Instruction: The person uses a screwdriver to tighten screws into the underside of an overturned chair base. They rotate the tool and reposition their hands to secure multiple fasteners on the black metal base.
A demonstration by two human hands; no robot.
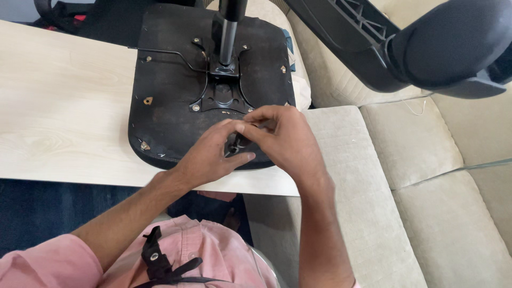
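An office chair seat point(170, 80) lies upside down on a light wooden table point(58, 106), its black underside up. A metal mounting plate point(221, 96) with a gas-lift column point(228, 32) is fixed at its middle. My left hand point(216, 154) and my right hand point(282, 136) meet at the seat's near edge, fingers pinched together on a small dark part point(234, 146) that is mostly hidden between them. What the part is I cannot tell.
A thin lever rod point(165, 53) runs left from the plate. Loose screws and brackets point(148, 100) dot the seat's underside. A black chair backrest with armrest point(426, 42) rests on the beige sofa point(426, 176) at right. Dark floor lies below the table edge.
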